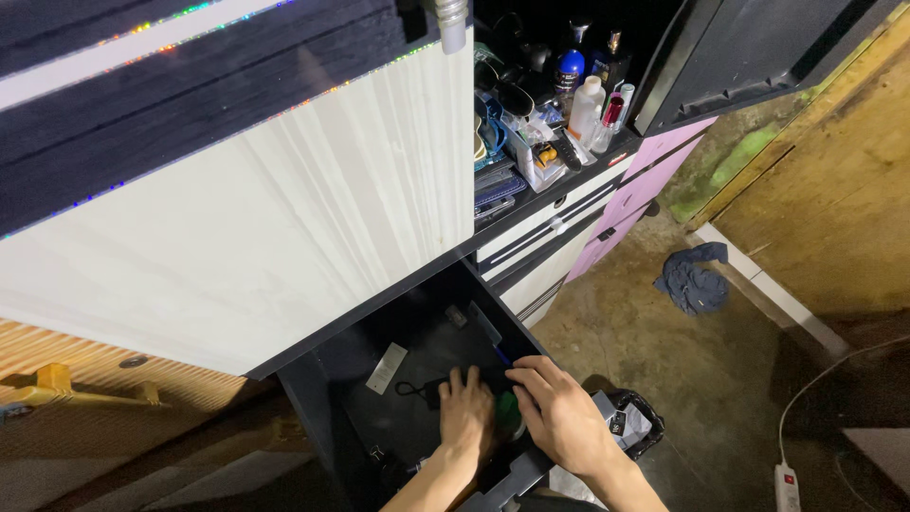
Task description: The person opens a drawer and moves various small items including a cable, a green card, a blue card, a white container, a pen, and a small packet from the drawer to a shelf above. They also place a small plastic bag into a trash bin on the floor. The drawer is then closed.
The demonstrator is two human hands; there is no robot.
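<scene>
— Down in the open drawer (pixel 332 398), what are the hands doing?

— Both are inside it, near its front edge. The left hand (pixel 466 417) lies palm down, fingers spread flat on the dark bottom, gripping nothing that I can see. The right hand (pixel 559 410) is beside it, fingers curled over a green thing (pixel 508 410).

— Is the right hand holding that green thing?

— It touches it, and the fingers bend around it, but whether they truly grip it I cannot tell; the hands hide most of it. It sits between the two hands, close to the drawer's front wall.

— What else is in the drawer?

— A pale flat tag (pixel 387 368) toward the back left, and a black cord (pixel 417 389) just beyond the left fingertips. A small blue edge (pixel 502 358) shows near the right wall.

— And around it?

— A white cabinet door (pixel 284 218) hangs open above. Behind it a shelf (pixel 569 175) is crowded with bottles (pixel 583 109). On the floor lie a blue cloth (pixel 694 280), well apart, and a black bag (pixel 630 417) just beside the right wrist. A white power strip (pixel 787 484) lies at the lower right.
</scene>
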